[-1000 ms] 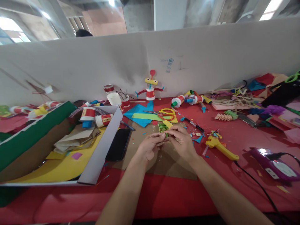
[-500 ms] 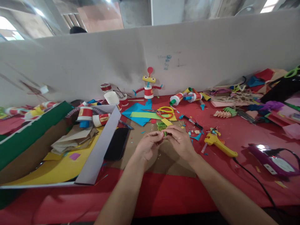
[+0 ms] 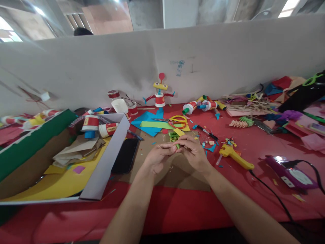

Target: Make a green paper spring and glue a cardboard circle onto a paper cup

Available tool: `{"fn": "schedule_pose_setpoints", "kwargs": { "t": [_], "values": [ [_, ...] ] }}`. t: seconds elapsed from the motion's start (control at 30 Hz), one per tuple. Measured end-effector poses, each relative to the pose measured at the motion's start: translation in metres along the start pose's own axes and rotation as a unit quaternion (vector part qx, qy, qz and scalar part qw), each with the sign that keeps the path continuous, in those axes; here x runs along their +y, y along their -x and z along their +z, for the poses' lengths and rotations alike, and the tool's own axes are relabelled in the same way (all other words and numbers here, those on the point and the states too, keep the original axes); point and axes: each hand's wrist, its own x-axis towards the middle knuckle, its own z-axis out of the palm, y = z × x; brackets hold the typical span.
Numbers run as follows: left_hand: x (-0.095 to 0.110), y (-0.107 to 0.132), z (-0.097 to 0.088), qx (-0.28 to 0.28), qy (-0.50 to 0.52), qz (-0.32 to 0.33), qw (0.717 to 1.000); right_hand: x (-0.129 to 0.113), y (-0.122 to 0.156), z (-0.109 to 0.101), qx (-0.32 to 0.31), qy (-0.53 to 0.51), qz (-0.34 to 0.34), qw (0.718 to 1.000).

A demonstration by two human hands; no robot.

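My left hand point(image 3: 157, 156) and my right hand point(image 3: 195, 152) meet over the brown cardboard sheet point(image 3: 189, 179). Between their fingertips they pinch a small piece of green paper point(image 3: 178, 146), mostly covered by the fingers. Just beyond the fingers is a green and yellow pleated paper strip point(image 3: 174, 136); whether it joins the pinched piece, I cannot tell. A yellow paper strip point(image 3: 179, 131) sticks out above my right fingers. Farther back, yellow-handled scissors point(image 3: 176, 121) rest on a light green paper strip point(image 3: 151, 125) and blue paper point(image 3: 137, 120).
To the left are a black phone point(image 3: 125, 155) and an open box point(image 3: 106, 159) with paper cups. On the right lie a yellow glue gun point(image 3: 236, 156), a black marker point(image 3: 208, 132) and a purple power socket point(image 3: 291, 173) with cables. A paper-cup figure point(image 3: 159, 100) stands at the white partition.
Both hands stay together, still pinching the green paper, with a slight shift of the fingers. The whole view has moved slightly.
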Motion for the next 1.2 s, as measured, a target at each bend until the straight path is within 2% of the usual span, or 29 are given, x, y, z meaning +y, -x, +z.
{"fn": "schedule_pose_setpoints", "kwargs": {
  "t": [0.17, 0.27, 0.4, 0.57, 0.7, 0.8, 0.9, 1.07, 1.2],
  "values": [
    [-0.003, -0.002, -0.003, 0.002, 0.007, 0.013, 1.0, -0.005, 0.004, 0.004, 0.004, 0.01, -0.004, 1.0],
    [-0.007, -0.003, 0.003, -0.011, 0.061, 0.002, 0.998, -0.005, 0.004, 0.004, 0.015, 0.009, 0.012, 1.0],
    [-0.01, -0.004, 0.009, 0.022, 0.146, -0.024, 0.989, -0.005, 0.002, 0.007, 0.042, -0.009, 0.04, 0.998],
    [-0.009, -0.005, 0.005, -0.04, 0.181, -0.054, 0.981, -0.009, 0.004, 0.011, 0.027, -0.039, 0.062, 0.997],
    [-0.009, -0.004, 0.005, -0.066, 0.179, -0.07, 0.979, -0.008, 0.004, 0.006, 0.047, 0.012, 0.044, 0.998],
    [-0.007, -0.002, 0.007, -0.014, 0.111, -0.067, 0.991, -0.004, 0.004, 0.0, 0.075, 0.092, 0.025, 0.993],
    [-0.002, 0.0, 0.009, 0.043, 0.051, -0.048, 0.997, 0.001, 0.003, -0.001, 0.076, 0.137, 0.008, 0.988],
    [0.005, 0.005, 0.015, 0.08, 0.014, -0.027, 0.996, 0.006, 0.005, 0.002, 0.068, 0.159, -0.006, 0.985],
    [0.001, 0.004, 0.018, 0.109, -0.043, 0.024, 0.993, 0.008, 0.008, 0.004, 0.049, 0.189, -0.024, 0.98]
  ]
}}
